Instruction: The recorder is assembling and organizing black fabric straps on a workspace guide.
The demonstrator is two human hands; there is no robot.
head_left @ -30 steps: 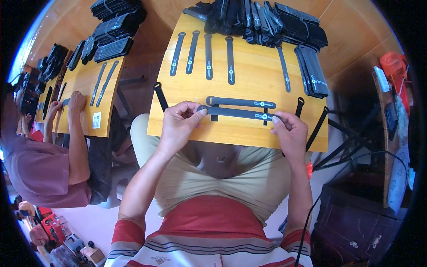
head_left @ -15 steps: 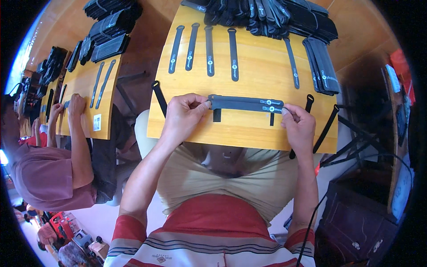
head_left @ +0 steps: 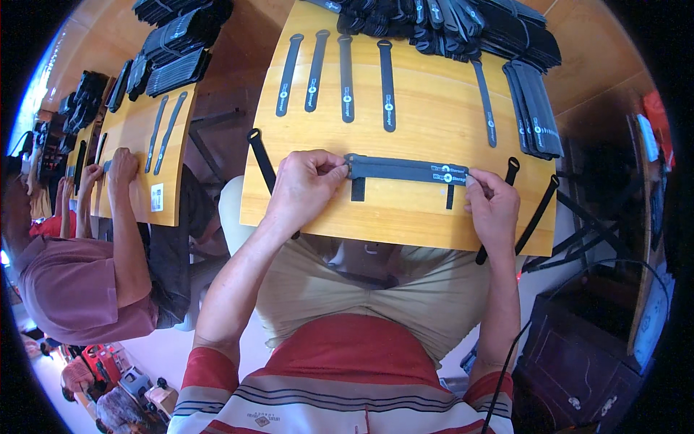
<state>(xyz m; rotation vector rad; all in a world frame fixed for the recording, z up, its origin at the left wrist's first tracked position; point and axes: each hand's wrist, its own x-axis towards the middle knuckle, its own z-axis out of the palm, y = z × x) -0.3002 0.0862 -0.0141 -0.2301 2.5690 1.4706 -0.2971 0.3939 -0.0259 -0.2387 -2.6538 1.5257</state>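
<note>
Two dark grey cable straps (head_left: 405, 171) with printed labels lie crosswise near the front of the wooden table, one partly over the other. Around their left, looped ends, my left hand (head_left: 307, 182) is closed in a pinch of thumb and forefinger. At the rounded right ends, my right hand (head_left: 494, 210) pinches with its thumb and fingertips. Below the straps, a wider black strip (head_left: 358, 189) and a narrower black strip (head_left: 450, 197) show against the wood; their upper parts are hidden under the straps.
Several single straps (head_left: 347, 79) lie spread behind my hands. Bundled dark straps (head_left: 517, 40) are heaped at the back, with a folded stack (head_left: 533, 108) at right. Black straps (head_left: 538, 213) overhang the table's edge. At left, a co-worker (head_left: 87, 282) sits at another table (head_left: 184, 166).
The view has shifted slightly. Both hands keep their hold on the strap ends, and the two straps lie a little closer together at the right end.
</note>
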